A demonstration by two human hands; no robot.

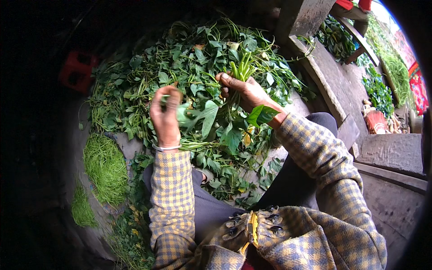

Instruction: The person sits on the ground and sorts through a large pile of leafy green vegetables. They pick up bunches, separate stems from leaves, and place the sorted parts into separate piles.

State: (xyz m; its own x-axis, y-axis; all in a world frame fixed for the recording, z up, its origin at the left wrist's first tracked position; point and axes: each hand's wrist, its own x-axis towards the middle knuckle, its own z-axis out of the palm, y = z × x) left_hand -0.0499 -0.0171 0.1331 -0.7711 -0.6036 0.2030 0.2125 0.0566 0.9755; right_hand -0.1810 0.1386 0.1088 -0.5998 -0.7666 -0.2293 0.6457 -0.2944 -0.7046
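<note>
My right hand [248, 92] is closed around a bundle of green leafy stems [243, 69], cut ends up, with leaves hanging below the fist. To its left, my left hand [167, 113] is raised and blurred, its fingers curled near a leaf [210, 118]; whether it grips anything cannot be made out. Under both hands spreads a large heap of leafy vines [182, 60] with some yellow leaves among the green.
A red plastic crate [77, 71] stands at the left. Thin green stems are piled [105, 170] at lower left. On the right are a wooden ledge [320, 77], more greens [378, 89], a bundle of reddish stalks [375, 121] and a person [352, 13] at the top.
</note>
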